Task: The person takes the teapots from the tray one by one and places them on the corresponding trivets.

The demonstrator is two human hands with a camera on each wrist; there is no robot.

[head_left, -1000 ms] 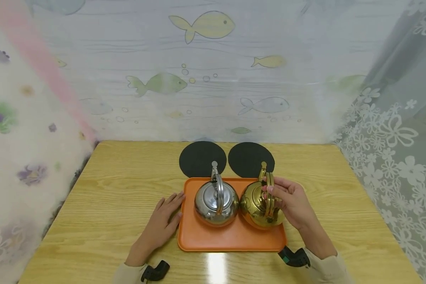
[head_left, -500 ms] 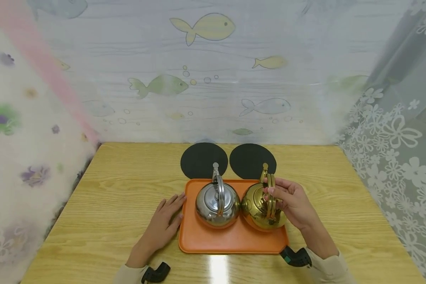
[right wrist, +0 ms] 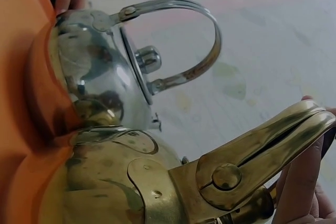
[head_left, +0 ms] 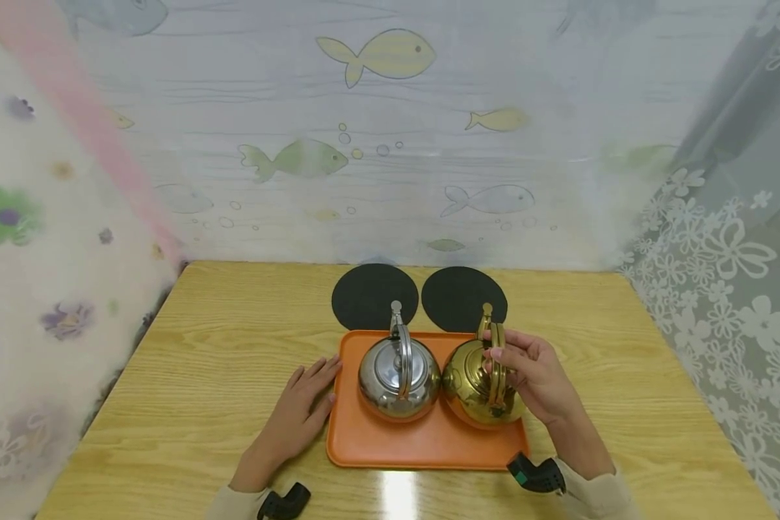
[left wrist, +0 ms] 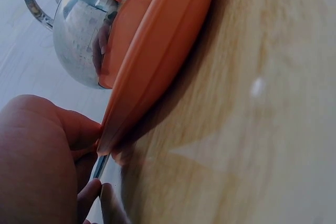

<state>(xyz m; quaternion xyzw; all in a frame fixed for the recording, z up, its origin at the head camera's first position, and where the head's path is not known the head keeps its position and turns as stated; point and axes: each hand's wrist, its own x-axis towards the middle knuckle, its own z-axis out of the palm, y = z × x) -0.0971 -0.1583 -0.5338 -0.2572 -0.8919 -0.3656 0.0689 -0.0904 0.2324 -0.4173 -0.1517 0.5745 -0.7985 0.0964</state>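
Note:
An orange tray (head_left: 390,446) lies on the wooden table with two round metal kettles side by side on it. The silver kettle (head_left: 390,401) stands on the left with its arched handle raised. To its right is the gold kettle (head_left: 464,386), whose upright handle my right hand (head_left: 542,379) holds between thumb and fingers. In the right wrist view the fingers (right wrist: 299,182) pass under that gold handle (right wrist: 262,140). My left hand (head_left: 302,404) lies flat beside the tray, fingertips at its left edge. The left wrist view shows the thumb (left wrist: 81,129) against the tray's rim (left wrist: 142,51).
Two round black mats (head_left: 375,296) lie side by side behind the tray, near the back of the table. A pale curtain printed with fish (head_left: 396,54) hangs behind. Black wrist devices (head_left: 536,473) sit near both sleeves.
The scene has shifted slightly downward in the head view. Both hands, the kettles and the tray keep their places relative to each other.

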